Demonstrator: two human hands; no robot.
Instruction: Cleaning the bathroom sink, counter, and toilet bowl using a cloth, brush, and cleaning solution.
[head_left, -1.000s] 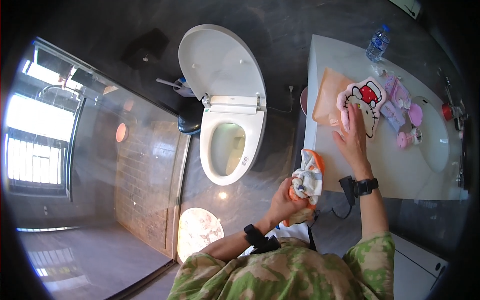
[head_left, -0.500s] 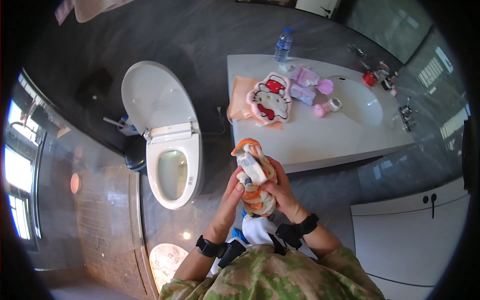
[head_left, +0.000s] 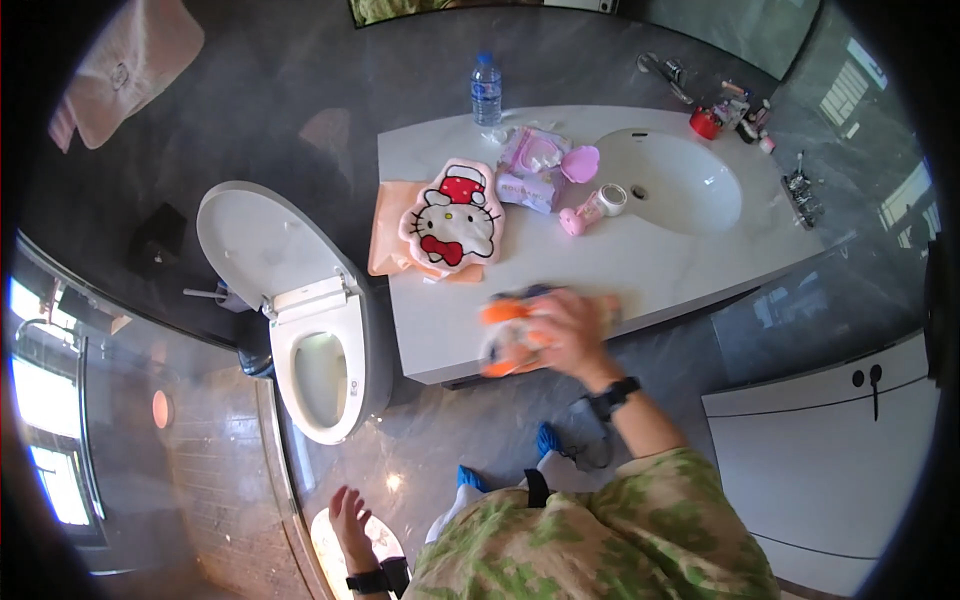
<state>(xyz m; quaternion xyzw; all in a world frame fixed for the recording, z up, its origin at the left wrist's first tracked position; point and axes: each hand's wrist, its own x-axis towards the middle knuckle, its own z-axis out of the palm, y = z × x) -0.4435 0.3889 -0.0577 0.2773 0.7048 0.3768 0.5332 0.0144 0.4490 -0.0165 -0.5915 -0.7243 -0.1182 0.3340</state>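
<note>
My right hand (head_left: pixel 572 338) is closed on a bunched orange-and-white cloth (head_left: pixel 508 340), smeared by motion. Hand and cloth are over the front edge of the white washbasin counter (head_left: pixel 435 345); whether the cloth presses on it I cannot tell. Low on the left, my left hand (head_left: pixel 350 518) hangs away from the counter, fingers apart and holding nothing. The nearest thing to the cloth is a cat-shaped white and pink towel (head_left: pixel 455 222) with red bows, lying on a peach-coloured sheet or pouch (head_left: pixel 390 240).
Behind stand a water bottle (head_left: pixel 486 92), purple wipes packs (head_left: pixel 530 190) and a pink-handled item (head_left: pixel 590 210) beside the basin (head_left: pixel 690 195). A red container (head_left: pixel 705 123) sits near the tap (head_left: pixel 665 75). On the left is a toilet (head_left: pixel 320 375) with its lid up.
My left hand has let go of the cloth and dropped to the lower left. My right hand has carried the cloth forward and right over the counter edge. The view has shifted.
</note>
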